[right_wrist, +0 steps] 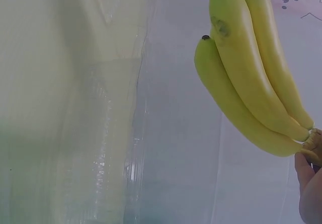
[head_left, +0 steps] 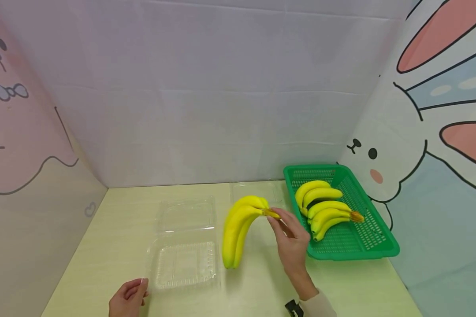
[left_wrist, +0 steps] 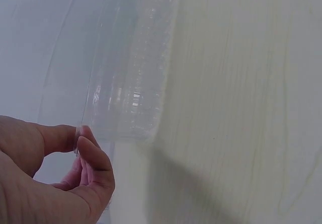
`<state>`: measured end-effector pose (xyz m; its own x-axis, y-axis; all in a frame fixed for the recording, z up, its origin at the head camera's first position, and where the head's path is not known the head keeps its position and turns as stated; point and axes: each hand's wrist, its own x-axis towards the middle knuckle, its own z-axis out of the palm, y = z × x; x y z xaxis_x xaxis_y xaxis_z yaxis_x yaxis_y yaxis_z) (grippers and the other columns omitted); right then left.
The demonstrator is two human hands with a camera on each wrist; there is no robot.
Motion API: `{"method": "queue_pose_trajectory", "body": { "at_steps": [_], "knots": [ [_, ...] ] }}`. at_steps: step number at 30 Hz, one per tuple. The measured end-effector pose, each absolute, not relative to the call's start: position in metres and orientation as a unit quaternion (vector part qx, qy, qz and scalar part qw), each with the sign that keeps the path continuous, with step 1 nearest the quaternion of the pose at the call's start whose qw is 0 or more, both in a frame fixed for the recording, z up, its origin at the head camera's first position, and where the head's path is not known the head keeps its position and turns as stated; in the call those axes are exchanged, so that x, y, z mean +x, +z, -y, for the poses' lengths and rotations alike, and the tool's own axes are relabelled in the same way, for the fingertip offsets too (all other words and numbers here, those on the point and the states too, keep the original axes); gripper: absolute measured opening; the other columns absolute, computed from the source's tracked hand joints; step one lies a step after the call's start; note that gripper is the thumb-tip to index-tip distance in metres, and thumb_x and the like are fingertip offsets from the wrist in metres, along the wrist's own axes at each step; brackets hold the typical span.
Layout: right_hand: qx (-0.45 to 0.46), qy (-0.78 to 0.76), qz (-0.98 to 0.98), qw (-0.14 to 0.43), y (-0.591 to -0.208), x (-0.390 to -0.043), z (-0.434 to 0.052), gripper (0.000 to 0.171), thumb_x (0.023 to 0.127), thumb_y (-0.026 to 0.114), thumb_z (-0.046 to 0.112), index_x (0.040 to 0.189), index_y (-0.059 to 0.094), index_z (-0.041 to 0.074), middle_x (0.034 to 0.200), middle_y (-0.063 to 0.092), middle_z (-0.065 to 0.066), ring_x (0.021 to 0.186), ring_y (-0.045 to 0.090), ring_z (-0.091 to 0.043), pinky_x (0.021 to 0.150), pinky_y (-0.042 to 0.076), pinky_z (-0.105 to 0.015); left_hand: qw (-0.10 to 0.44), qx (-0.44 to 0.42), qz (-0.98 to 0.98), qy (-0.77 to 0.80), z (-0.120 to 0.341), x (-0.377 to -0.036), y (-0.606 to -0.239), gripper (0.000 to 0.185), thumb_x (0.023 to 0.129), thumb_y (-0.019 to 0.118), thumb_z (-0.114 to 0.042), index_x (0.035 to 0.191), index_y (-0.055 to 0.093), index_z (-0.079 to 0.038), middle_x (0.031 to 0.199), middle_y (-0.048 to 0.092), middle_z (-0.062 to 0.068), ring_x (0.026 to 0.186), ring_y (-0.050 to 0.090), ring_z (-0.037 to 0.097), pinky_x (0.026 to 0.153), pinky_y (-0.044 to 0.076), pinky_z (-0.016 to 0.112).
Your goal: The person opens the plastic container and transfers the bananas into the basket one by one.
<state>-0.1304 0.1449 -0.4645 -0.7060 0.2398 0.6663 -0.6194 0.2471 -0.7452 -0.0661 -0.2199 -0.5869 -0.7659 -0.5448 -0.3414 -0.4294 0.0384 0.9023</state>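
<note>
My right hand (head_left: 277, 219) pinches the brown stem of a yellow banana bunch (head_left: 238, 229) and holds it hanging above the pale table, right of an open clear plastic clamshell box (head_left: 184, 262). In the right wrist view the banana bunch (right_wrist: 251, 83) hangs beside the clear box (right_wrist: 100, 148), and only the fingertips (right_wrist: 308, 183) show at the stem. My left hand (head_left: 142, 285) is at the box's near left corner. In the left wrist view the thumb and forefinger of the left hand (left_wrist: 79, 138) pinch the thin edge of the clear box (left_wrist: 131, 83).
A green perforated basket (head_left: 341, 255) stands at the right of the table (head_left: 115, 237) and holds another banana bunch (head_left: 325, 209). A second clear box (head_left: 255, 191) lies at the back by the basket. Printed walls close in the left, back and right.
</note>
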Motion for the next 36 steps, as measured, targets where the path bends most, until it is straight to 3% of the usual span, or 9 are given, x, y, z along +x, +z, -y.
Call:
{"method": "queue_pose_trajectory", "body": {
  "at_steps": [13, 21, 31, 36],
  "knots": [
    [0.166, 0.612, 0.641, 0.432, -0.488, -0.137, -0.177, 0.037, 0.078, 0.066, -0.033, 0.112, 0.068, -0.019, 0.110, 0.069, -0.029, 0.101, 0.071, -0.020, 0.088, 0.057, -0.031, 0.053, 0.343, 0.727, -0.593, 0.218, -0.067, -0.589, 0.029, 0.095, 0.070, -0.011, 0.109, 0.061, 0.013, 0.071, 0.070, 0.003, 0.057, 0.063, 0.012, 0.050, 0.050, 0.025],
    [0.134, 0.594, 0.657, 0.444, -0.489, -0.132, -0.190, 0.040, 0.077, 0.066, -0.034, 0.113, 0.069, -0.017, 0.110, 0.070, -0.027, 0.100, 0.071, -0.017, 0.086, 0.057, -0.026, 0.055, 0.344, 0.722, -0.598, 0.219, -0.067, -0.591, 0.028, 0.094, 0.070, -0.010, 0.108, 0.062, 0.013, 0.071, 0.070, 0.003, 0.057, 0.063, 0.012, 0.050, 0.050, 0.025],
    [0.144, 0.631, 0.610, 0.457, -0.491, -0.128, -0.207, 0.035, 0.078, 0.061, -0.037, 0.111, 0.063, -0.026, 0.111, 0.069, -0.029, 0.101, 0.071, -0.022, 0.088, 0.057, -0.029, 0.047, 0.346, 0.724, -0.595, 0.220, -0.068, -0.591, 0.030, 0.095, 0.070, -0.012, 0.109, 0.061, 0.013, 0.071, 0.069, 0.002, 0.057, 0.063, 0.012, 0.050, 0.050, 0.025],
    [0.100, 0.601, 0.637, 0.472, -0.488, -0.126, -0.216, 0.036, 0.079, 0.065, -0.033, 0.113, 0.066, -0.022, 0.112, 0.070, -0.025, 0.098, 0.071, -0.019, 0.086, 0.057, -0.027, 0.043, 0.346, 0.721, -0.599, 0.220, -0.069, -0.591, 0.030, 0.096, 0.070, -0.012, 0.110, 0.060, 0.013, 0.072, 0.069, 0.001, 0.058, 0.063, 0.012, 0.050, 0.051, 0.025]
  ]
}}
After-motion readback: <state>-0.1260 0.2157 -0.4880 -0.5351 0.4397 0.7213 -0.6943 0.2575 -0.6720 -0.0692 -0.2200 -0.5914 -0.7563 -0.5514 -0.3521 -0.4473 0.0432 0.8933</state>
